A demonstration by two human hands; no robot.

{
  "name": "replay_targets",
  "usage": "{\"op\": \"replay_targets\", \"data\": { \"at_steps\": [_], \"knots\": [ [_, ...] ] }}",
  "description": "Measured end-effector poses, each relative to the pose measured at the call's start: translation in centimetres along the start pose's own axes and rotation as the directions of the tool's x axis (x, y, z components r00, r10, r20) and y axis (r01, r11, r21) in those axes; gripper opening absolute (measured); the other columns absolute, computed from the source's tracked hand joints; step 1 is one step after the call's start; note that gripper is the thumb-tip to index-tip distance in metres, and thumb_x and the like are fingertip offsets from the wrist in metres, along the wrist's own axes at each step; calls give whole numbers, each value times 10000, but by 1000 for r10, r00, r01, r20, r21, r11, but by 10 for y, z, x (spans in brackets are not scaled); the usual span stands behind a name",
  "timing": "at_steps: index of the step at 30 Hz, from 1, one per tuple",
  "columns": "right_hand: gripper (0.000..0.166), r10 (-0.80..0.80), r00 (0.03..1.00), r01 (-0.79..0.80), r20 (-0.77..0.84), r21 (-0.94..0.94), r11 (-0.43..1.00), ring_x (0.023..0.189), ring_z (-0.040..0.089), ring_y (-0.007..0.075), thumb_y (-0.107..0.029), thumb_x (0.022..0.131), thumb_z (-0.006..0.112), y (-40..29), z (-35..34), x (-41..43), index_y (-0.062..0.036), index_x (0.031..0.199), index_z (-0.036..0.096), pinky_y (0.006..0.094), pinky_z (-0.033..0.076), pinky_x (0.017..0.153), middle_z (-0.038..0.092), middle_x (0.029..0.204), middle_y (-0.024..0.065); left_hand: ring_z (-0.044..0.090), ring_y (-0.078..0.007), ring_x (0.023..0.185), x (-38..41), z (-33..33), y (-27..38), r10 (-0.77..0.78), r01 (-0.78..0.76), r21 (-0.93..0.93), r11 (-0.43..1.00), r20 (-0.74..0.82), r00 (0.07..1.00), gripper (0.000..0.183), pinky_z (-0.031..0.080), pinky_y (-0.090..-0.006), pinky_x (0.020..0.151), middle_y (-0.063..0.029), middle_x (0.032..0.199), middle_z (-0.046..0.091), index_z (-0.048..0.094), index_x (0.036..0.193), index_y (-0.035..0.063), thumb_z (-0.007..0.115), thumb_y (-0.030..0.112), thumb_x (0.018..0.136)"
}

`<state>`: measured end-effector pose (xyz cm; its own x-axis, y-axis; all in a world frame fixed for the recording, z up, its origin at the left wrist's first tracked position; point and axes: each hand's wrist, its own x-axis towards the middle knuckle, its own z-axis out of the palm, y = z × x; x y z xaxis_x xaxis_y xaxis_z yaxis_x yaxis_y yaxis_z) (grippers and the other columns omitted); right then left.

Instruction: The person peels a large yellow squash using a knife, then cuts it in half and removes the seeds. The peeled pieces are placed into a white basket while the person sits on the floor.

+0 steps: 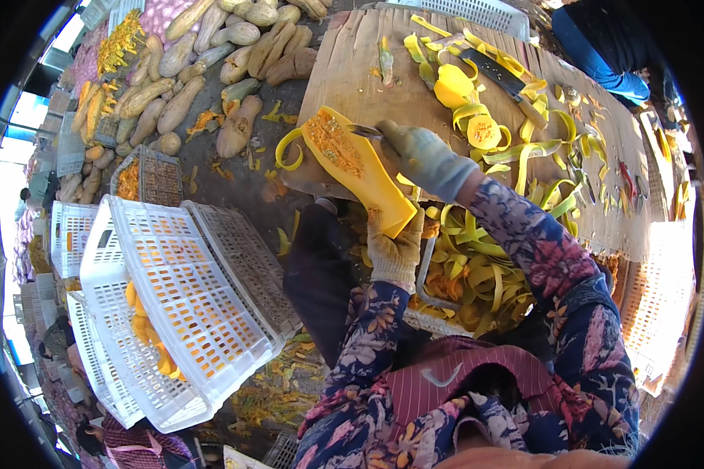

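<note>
My gloved left hand (394,249) grips the narrow lower end of a peeled, split yellow squash (381,187). Its cut face is up, showing an orange cavity of seeds and stringy pulp. In my gloved right hand (425,157) is a small metal scraping tool (365,132), its tip by the cavity's right edge. The squash's wide end lies over the edge of a wooden board (352,76). To the right, another peeled squash piece (453,87), a seedy cut end (483,131) and a cleaver (496,76) rest among peel strips.
Below the board sits a crate full of peelings (487,275). White plastic crates (193,281) with orange squash pieces stand at left. Unpeeled squashes (176,58) are heaped at upper left. A peeler (581,173) lies on the board. Another person's leg (601,58) is at upper right.
</note>
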<state>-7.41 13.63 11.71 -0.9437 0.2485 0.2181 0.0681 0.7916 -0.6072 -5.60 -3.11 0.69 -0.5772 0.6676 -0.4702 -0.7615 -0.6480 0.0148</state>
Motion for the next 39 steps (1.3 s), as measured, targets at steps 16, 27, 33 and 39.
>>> {"op": "replay_targets", "data": {
  "at_steps": [16, 27, 33, 39],
  "knots": [
    [229, 243, 950, -47, 196, -680, 732, 1003, 702, 385, -115, 951, 515, 10, 18, 121, -10, 1111, 639, 463, 562, 832, 723, 1051, 212, 627, -218, 1043, -27, 38, 27, 333, -192, 522, 831, -189, 924, 692, 556, -347, 726, -78, 1281, 597, 459, 1459, 129, 794, 162, 853],
    [308, 371, 819, -69, 438, -566, 821, 1081, 665, 395, -150, 973, 482, -1, 19, 120, -8, 1209, 619, 449, 519, 930, 699, 1113, 223, 655, -191, 878, -23, 32, 38, 334, -230, 528, 818, -109, 936, 596, 523, -292, 589, -73, 1159, 654, 522, 1400, 119, 784, 147, 866],
    [309, 351, 794, -53, 496, -518, 854, 1052, 680, 393, -122, 960, 492, -49, 11, 75, -39, 1220, 638, 474, 531, 883, 709, 1080, 231, 659, -179, 843, -22, 31, 45, 325, -214, 556, 803, -108, 939, 558, 510, -278, 537, -67, 1135, 664, 539, 1381, 123, 774, 157, 876],
    [282, 406, 869, -219, 281, -517, 827, 1001, 681, 409, -132, 975, 480, -23, -4, 98, -39, 1201, 620, 490, 527, 855, 703, 1053, 227, 670, -179, 841, -25, 31, 55, 309, -172, 602, 780, -131, 942, 565, 528, -277, 533, -69, 1163, 669, 544, 1389, 139, 779, 163, 876]
  ]
}}
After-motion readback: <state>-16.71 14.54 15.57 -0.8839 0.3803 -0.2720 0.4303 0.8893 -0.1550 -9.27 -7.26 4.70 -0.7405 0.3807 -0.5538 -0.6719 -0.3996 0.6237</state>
